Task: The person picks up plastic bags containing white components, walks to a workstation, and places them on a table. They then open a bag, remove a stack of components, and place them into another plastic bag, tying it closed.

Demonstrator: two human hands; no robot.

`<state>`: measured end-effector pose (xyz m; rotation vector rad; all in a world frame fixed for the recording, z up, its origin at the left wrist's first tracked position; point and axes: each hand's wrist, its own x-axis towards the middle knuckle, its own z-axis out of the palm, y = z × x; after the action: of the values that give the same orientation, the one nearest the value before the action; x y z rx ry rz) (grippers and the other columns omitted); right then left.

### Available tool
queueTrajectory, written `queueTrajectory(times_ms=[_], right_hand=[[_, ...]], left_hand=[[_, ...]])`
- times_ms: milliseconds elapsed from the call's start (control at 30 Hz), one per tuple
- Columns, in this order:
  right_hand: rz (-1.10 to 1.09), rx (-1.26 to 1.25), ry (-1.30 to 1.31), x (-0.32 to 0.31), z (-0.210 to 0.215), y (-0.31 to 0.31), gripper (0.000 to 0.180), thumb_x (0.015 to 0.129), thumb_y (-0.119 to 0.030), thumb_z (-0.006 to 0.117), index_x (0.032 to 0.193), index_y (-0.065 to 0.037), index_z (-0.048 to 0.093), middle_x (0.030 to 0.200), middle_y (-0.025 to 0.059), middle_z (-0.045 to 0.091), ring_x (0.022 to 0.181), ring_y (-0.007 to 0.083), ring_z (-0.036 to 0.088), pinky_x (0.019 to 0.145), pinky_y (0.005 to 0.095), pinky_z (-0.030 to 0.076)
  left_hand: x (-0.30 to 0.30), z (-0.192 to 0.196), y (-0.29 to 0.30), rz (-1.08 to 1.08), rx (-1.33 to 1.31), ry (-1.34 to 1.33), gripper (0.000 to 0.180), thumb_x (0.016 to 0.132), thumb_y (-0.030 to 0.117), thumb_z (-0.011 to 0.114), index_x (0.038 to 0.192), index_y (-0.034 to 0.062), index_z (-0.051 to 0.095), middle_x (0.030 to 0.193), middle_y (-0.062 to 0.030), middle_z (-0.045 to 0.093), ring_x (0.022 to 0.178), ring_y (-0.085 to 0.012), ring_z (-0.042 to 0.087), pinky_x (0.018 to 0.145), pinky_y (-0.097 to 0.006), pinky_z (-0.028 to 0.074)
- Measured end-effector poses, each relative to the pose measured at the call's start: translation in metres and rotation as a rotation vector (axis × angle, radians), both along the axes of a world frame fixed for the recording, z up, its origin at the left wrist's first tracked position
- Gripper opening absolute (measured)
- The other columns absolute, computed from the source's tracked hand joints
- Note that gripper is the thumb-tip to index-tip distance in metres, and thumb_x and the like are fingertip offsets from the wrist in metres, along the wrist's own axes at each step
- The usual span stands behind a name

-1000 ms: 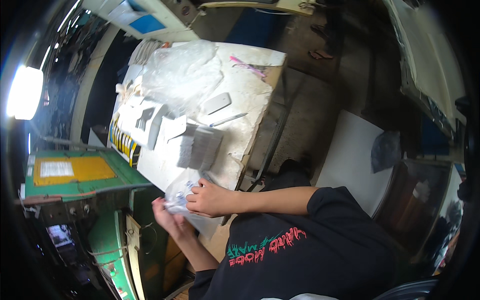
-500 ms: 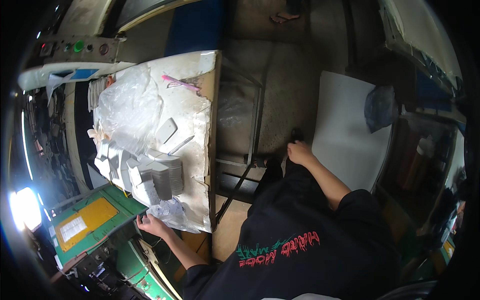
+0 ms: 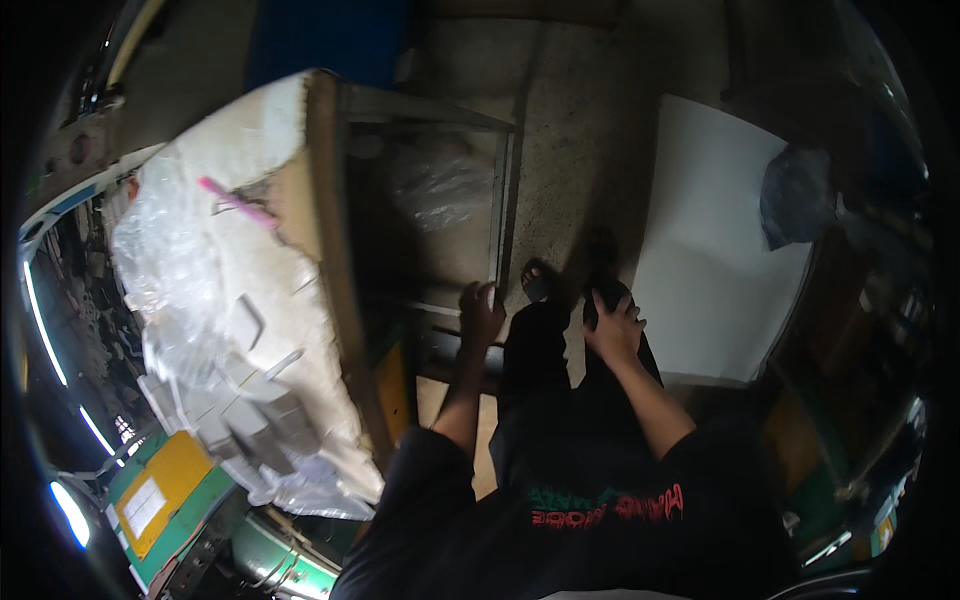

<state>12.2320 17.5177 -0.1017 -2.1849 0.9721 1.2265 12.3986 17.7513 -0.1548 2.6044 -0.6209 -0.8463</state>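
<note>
My left hand (image 3: 482, 312) hangs in shadow beside the metal frame under the table, above my left leg. Its fingers are loosely bent and a little apart; I make out nothing held in them. My right hand (image 3: 615, 330) lies on the dark trouser cloth at my right knee, fingers spread. To the left is the white-topped table (image 3: 285, 270). On it are stacks of small grey-white cut pieces (image 3: 255, 420), a crumpled clear plastic sheet (image 3: 175, 275), a single loose flat piece (image 3: 245, 322), a pen (image 3: 284, 363) and a pink strip (image 3: 238, 203).
A large white sheet (image 3: 725, 250) lies at the right, with a dark plastic bag (image 3: 797, 198) at its edge. The table's metal frame (image 3: 498, 210) stands left of my feet. At the lower left is a green machine with a yellow panel (image 3: 165, 490).
My left hand has left the green machine's edge and moved right, beside my leg. My right hand has opened over the knee. The view has shifted, bringing the table further left.
</note>
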Motion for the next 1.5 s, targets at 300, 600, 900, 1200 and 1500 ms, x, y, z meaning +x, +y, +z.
queueTrajectory(times_ms=[300, 600, 900, 1200, 1500], right_hand=[[-0.087, -0.374, -0.534, 0.048, -0.117, -0.024, 0.075, 0.082, -0.04, 0.069, 0.153, -0.039, 0.044, 0.154, 0.0291, 0.036, 0.132, 0.0508, 0.046, 0.105, 0.0618, 0.044], [-0.025, -0.43, -0.584, 0.059, -0.136, -0.025, 0.073, 0.083, -0.038, 0.066, 0.153, -0.036, 0.045, 0.154, 0.0321, 0.036, 0.132, 0.052, 0.046, 0.109, 0.0603, 0.041], [-0.127, -0.065, -0.404, 0.028, -0.045, -0.047, 0.073, 0.089, -0.049, 0.064, 0.153, -0.02, 0.044, 0.147, 0.0334, 0.043, 0.13, 0.0491, 0.049, 0.107, 0.0567, 0.044], [-0.493, 0.877, -0.763, 0.107, 0.232, -0.067, 0.063, 0.095, -0.039, 0.073, 0.14, 0.001, 0.051, 0.109, 0.013, 0.071, 0.093, 0.0185, 0.066, 0.087, 0.0316, 0.053], [0.951, 0.309, -1.185, 0.177, 0.407, -0.092, 0.066, 0.083, -0.033, 0.082, 0.14, -0.008, 0.058, 0.141, 0.017, 0.06, 0.123, 0.0384, 0.058, 0.1, 0.0416, 0.047]], left_hand=[[0.137, -0.278, 0.001, -0.136, 0.718, -0.035, 0.037, 0.089, 0.028, 0.06, 0.122, 0.0297, 0.076, 0.171, -0.0186, 0.014, 0.158, -0.0441, -0.001, 0.123, -0.065, 0.016], [0.178, -0.355, 0.02, 0.289, 0.454, 0.148, 0.044, 0.085, 0.026, 0.059, 0.12, 0.0017, 0.072, 0.133, -0.0272, 0.063, 0.131, -0.0443, 0.055, 0.114, -0.063, 0.036], [0.124, 0.031, 0.005, 1.027, -0.735, -0.314, 0.035, 0.102, 0.025, 0.064, 0.126, 0.0001, 0.061, 0.112, -0.0082, 0.059, 0.103, -0.0202, 0.059, 0.091, -0.035, 0.048], [0.017, 0.411, -0.036, 0.963, -0.744, 0.727, 0.052, 0.11, 0.049, 0.043, 0.118, 0.0051, 0.071, 0.075, 0.0061, 0.053, 0.063, -0.0064, 0.045, 0.057, -0.024, 0.037], [-0.037, 0.542, 0.035, 0.916, -1.926, 0.114, 0.058, 0.111, 0.046, 0.035, 0.163, 0.0227, 0.026, 0.138, -0.0158, 0.058, 0.07, -0.0111, 0.054, 0.054, -0.024, 0.044]])
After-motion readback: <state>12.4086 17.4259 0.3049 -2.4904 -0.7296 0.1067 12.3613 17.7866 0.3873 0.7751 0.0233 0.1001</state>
